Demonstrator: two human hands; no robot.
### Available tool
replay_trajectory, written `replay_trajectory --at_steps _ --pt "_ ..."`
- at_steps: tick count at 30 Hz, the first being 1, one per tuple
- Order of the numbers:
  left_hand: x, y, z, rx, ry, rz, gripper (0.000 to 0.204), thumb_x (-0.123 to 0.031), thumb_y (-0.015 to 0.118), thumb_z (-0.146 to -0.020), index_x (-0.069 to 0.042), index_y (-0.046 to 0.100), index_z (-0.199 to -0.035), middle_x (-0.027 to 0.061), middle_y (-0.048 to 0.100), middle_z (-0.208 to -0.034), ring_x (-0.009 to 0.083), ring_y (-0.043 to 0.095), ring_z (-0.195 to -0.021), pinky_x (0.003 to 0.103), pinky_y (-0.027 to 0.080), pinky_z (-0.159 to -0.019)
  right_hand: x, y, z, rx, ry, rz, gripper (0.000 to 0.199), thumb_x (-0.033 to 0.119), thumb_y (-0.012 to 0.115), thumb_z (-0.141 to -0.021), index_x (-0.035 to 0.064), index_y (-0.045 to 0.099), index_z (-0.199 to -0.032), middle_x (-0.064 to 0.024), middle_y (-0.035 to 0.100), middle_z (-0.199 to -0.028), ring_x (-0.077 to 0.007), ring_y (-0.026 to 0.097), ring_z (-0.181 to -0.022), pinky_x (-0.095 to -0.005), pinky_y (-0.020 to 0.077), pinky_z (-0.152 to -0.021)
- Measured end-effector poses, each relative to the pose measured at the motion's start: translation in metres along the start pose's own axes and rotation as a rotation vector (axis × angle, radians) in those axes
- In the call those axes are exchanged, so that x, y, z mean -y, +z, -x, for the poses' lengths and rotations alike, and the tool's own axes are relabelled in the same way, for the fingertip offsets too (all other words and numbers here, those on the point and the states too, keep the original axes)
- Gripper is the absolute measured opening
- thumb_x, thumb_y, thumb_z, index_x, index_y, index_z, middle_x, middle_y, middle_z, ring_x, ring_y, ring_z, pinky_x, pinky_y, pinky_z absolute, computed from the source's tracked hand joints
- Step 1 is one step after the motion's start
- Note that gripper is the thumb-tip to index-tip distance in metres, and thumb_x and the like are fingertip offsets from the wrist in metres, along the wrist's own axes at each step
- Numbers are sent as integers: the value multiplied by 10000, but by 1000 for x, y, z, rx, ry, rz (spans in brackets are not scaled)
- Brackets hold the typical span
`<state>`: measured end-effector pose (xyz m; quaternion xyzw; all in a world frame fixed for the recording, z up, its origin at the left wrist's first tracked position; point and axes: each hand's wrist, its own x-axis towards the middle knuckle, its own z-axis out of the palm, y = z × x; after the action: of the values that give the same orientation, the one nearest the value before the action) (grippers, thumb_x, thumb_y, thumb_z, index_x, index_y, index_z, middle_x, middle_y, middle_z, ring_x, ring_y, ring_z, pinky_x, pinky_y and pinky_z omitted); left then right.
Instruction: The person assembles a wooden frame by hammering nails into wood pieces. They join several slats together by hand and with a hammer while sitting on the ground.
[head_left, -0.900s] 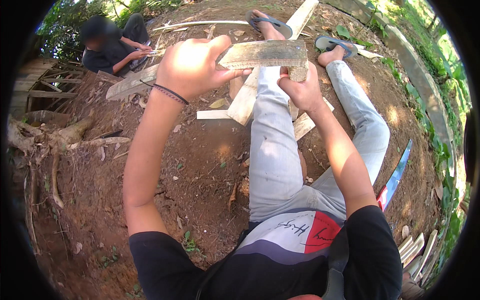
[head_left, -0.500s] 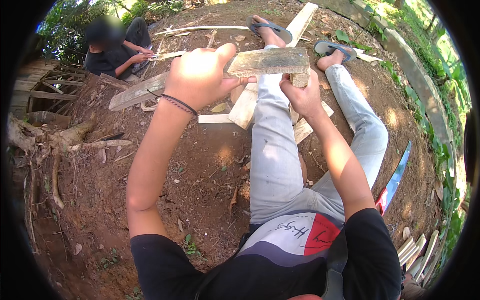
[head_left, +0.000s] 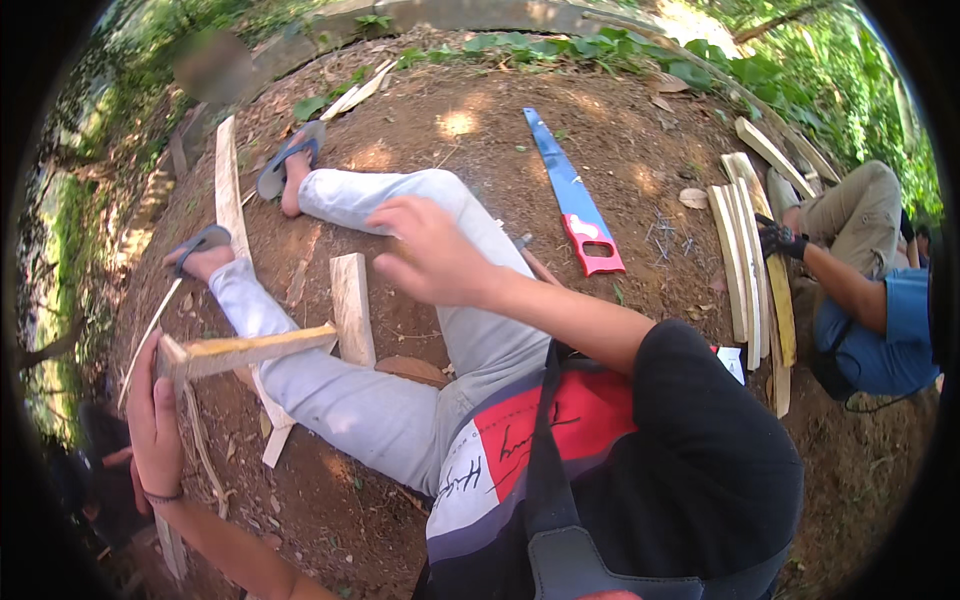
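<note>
Soil (head_left: 620,150), plank (head_left: 262,350) at left hand (head_left: 157,425), right hand (head_left: 430,252) apart

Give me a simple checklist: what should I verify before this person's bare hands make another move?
1. Left hand at the long pale wooden piece with a yellowish edge: ok, at its outer end; firmness of grip, cannot tell.
2. Right hand free: ok, it looks empty, apart from the piece.
3. Blue-bladed, red-handled saw out of the way: ok, lying on the brown soil, away from both hands.
4. Thin metallic bits, seemingly nails, gathered neatly: not ok, they lie scattered.
5. Co-worker's black-gloved hand clear of the piece: ok, it is by the straight pale wooden strips.
</note>
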<state>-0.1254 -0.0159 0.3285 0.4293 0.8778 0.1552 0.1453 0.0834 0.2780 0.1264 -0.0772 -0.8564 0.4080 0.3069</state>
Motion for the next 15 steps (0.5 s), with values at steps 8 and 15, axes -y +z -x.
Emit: replay_trajectory --at_steps 8,15 --pt "-8 2 2 41 -9 5 562 -365 351 -1016 51 400 -1391 213 468 -1396 323 432 -1305 394 279 -1103 -183 -306 287 -457 1440 956 219 82 593 -774 168 730 -921 -109 697 -978 -264 663 -921 -360 512 -834" --pt "4 1 7 -3 -44 -23 543 -356 354 -1018 58 444 -1357 222 519 -1339 320 482 -1254 390 322 -1068 -206 -348 350 -399 1663 910 170 116 625 -771 176 750 -870 -62 722 -879 -194 676 -823 -340 515 -762"
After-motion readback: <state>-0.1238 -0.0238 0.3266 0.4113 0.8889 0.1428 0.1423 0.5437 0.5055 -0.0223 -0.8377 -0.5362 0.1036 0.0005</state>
